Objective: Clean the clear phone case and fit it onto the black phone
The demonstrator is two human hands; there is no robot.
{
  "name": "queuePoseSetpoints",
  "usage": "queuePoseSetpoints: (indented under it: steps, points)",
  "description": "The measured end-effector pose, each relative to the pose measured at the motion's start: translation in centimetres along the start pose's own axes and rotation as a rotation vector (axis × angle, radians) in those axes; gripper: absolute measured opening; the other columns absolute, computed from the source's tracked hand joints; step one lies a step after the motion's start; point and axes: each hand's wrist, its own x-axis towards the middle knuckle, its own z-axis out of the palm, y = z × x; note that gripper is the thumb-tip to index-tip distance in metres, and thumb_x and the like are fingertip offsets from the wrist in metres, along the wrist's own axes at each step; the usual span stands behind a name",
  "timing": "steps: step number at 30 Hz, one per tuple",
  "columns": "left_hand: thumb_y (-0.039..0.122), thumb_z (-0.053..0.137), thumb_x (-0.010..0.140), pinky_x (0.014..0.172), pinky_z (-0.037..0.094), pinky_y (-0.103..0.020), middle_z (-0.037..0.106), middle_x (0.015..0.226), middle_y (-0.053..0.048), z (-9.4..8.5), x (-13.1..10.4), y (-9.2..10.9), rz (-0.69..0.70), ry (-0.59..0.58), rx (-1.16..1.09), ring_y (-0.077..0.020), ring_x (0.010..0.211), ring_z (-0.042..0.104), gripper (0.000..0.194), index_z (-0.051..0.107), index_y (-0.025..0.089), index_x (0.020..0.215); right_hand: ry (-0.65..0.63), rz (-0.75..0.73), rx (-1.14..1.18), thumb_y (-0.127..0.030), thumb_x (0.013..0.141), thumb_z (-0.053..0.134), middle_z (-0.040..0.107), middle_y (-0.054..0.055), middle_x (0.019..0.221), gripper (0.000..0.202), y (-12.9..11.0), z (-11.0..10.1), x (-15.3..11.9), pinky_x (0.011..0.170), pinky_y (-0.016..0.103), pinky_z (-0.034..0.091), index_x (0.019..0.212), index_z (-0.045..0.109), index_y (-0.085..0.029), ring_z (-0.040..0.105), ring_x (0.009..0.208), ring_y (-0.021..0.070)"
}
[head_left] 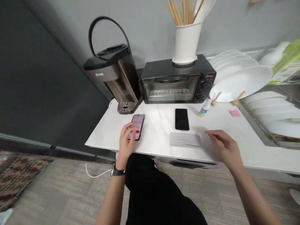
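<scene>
One flat gray sheet (185, 139) beside the right hand (227, 147).
It lies long-side sideways, left of that hand's fingertips, which look pinched together. The left hand (127, 140) spreads loosely over a lit phone (139, 122).

Wears plain black clothing (161, 193) — plus a dark strap (119, 172) with silvery buckle (112, 172) — and leaves both forearms (112, 195) bare.

Phone (139, 121) lies face up on white counter (157, 134); lit pink

"Midea" stands at the upper right of the toaster oven's (172, 89) front; lettering on the hot-water dispenser (127, 73) and lit smartphone (138, 120) is too blurred.
</scene>
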Motion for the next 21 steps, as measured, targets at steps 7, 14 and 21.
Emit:
queuePoseSetpoints:
  steps: [7,14,21]
  points:
    - [0.028,0.056,0.108,0.119,0.052,-0.04,0.066,0.145,-0.009,11.0,2.4,8.0,0.182,-0.441,-0.037,-0.0228,0.135,0.063,0.036,0.067,0.025,0.141,-0.254,-0.106,-0.084,-0.04,0.1,0.06,0.073,0.01,0.125,0.032,-0.2,3.0,4.9,0.093,0.046,0.059,0.124,0.076,-0.026,0.072,0.097,0.0258]
    - [0.031,0.054,0.109,0.128,0.043,-0.047,0.053,0.164,-0.012,14.3,4.2,7.8,0.232,-0.618,0.137,-0.0267,0.15,0.053,0.041,0.066,0.024,0.147,-0.253,-0.337,-0.285,-0.041,0.105,0.053,0.068,0.013,0.145,0.042,0.9,5.2,5.4,0.117,0.057,0.05,0.137,0.072,-0.021,0.062,0.132,0.0351]
    - [0.033,0.053,0.109,0.124,0.047,-0.045,0.061,0.157,-0.007,9.6,0.9,7.5,0.174,-0.393,0.181,-0.0259,0.143,0.057,0.041,0.063,0.025,0.148,-0.268,-0.353,-0.319,-0.049,0.11,0.046,0.065,0.012,0.15,0.047,0.7,4.8,4.9,0.119,0.055,0.049,0.14,0.071,-0.022,0.061,0.134,0.0333]
